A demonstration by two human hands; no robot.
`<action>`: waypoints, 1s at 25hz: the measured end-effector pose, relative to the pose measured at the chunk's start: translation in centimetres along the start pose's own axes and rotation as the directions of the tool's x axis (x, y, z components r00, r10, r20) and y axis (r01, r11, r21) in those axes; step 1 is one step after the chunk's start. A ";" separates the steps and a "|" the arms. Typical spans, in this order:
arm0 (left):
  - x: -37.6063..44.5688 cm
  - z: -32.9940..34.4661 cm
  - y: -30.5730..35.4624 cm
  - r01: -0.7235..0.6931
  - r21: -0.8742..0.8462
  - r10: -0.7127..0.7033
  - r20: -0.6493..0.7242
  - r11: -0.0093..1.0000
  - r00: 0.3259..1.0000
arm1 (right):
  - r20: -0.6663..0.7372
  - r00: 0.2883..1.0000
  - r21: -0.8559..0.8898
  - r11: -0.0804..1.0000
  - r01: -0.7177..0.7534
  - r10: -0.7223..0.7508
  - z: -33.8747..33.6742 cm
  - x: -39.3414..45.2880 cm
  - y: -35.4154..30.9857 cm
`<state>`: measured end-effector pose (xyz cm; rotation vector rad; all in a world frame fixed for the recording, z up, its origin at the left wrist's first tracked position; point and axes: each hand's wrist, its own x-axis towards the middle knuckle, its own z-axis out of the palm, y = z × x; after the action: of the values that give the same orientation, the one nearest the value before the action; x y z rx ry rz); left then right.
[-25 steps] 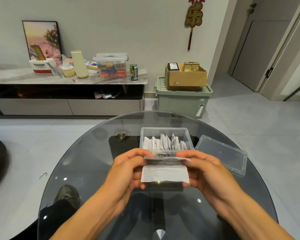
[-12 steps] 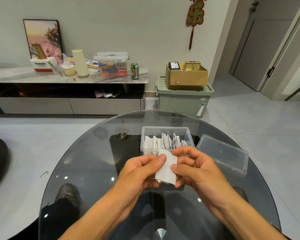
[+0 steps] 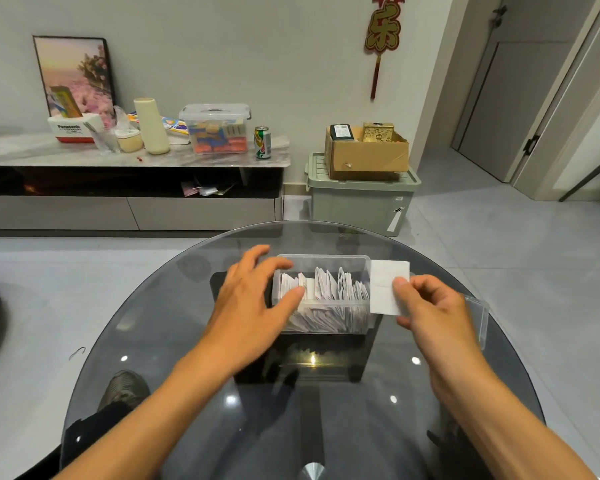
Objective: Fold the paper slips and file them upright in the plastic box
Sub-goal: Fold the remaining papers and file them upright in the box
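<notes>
Head view: left hand (image 3: 253, 306) spread against plastic box (image 3: 321, 261); right hand (image 3: 430, 306) pinches folded slip (image 3: 385, 289).

The surface (image 3: 187, 341) in front of me is a round pane of dark, see-through glass, with the grey floor tiles (image 3: 32, 323) and my shoe (image 3: 127, 389) showing through it. The clear plastic box (image 3: 321, 261) stands on it near the middle, packed with upright folded slips (image 3: 326, 289). Just to the right of the box its clear lid (image 3: 478, 317) lies flat on the glass, mostly hidden behind my right hand (image 3: 437, 317). My left hand (image 3: 250, 306) touches the box's left end.
</notes>
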<state>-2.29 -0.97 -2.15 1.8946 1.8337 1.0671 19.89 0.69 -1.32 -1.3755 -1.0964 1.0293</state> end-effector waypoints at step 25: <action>2.3 1.4 2.6 -0.719 0.269 0.459 0.617 0.640 0.639 | 0.085 0.992 -0.129 0.988 -0.081 0.093 0.5 0.0 0.1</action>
<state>0.34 1.23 -0.71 2.8972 1.2175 0.1315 19.39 0.80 -1.45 -1.5003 -1.1939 1.1111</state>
